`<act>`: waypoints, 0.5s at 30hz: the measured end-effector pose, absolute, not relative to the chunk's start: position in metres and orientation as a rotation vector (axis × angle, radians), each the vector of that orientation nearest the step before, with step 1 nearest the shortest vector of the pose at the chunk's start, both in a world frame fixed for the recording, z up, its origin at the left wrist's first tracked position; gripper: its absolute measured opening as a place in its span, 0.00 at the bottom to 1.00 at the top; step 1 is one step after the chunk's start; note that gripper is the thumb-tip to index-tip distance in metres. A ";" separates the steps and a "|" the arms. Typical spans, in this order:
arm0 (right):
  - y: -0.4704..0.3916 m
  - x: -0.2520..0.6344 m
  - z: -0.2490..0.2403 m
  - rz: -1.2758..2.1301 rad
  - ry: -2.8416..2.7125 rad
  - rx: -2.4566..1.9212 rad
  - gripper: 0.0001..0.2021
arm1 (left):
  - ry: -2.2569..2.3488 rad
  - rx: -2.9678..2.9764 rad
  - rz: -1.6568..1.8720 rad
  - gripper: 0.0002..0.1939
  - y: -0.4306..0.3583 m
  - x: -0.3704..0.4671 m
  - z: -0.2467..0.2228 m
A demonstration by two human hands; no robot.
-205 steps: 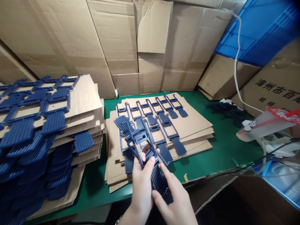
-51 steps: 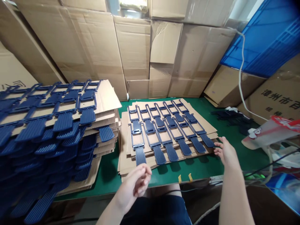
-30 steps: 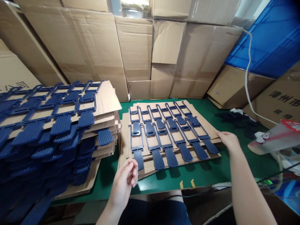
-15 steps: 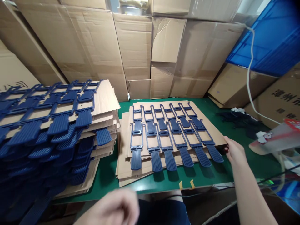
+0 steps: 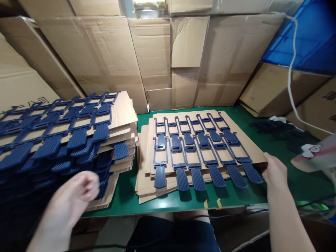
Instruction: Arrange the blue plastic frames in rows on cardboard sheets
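Observation:
Two rows of dark blue plastic frames with ribbed tabs [image 5: 198, 179] lie on a cardboard sheet [image 5: 236, 127] atop a low stack. At that sheet's right front corner, my right hand [image 5: 276, 171] is closed on the edge. My left hand [image 5: 78, 190], curled and somewhat blurred, is raised in front of the tall left stack [image 5: 124, 131], where layers of cardboard alternate with similar blue pieces [image 5: 77, 139]. Whether anything is inside its fingers is hidden.
Large cardboard boxes [image 5: 105, 59] wall off the back of the green table [image 5: 126, 196]. Dark pieces [image 5: 278, 131], a translucent bag [image 5: 322, 154] and a white cable [image 5: 290, 80] are at the right. A blue crate [image 5: 309, 38] sits above a box.
My left hand has moved left and up, towards the tall stack. My right hand remains at the sheet's corner. The whole view has shifted slightly.

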State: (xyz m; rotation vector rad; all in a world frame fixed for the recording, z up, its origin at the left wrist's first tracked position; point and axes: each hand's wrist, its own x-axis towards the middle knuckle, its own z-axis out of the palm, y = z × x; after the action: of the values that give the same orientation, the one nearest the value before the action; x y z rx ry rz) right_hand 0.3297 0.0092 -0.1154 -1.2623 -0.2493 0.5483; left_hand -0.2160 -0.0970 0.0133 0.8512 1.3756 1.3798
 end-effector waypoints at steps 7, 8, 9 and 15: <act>0.005 0.330 -0.117 0.567 -0.463 -1.373 0.20 | 1.268 0.908 1.125 0.20 -0.062 -0.147 -0.018; 0.005 0.330 -0.117 0.573 -0.482 -1.384 0.21 | 1.256 0.891 1.093 0.19 -0.057 -0.142 -0.020; 0.004 0.330 -0.117 0.581 -0.499 -1.390 0.21 | 1.253 0.869 1.069 0.17 -0.053 -0.139 -0.022; 0.001 0.328 -0.117 0.599 -0.538 -1.379 0.22 | 1.167 0.682 1.043 0.08 -0.039 -0.135 -0.026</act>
State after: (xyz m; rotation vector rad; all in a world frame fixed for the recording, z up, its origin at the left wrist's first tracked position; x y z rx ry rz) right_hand 0.3275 0.0013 -0.1166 -1.3792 -0.5384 0.5992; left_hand -0.1350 -0.0388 -0.0261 0.6824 1.1673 1.0428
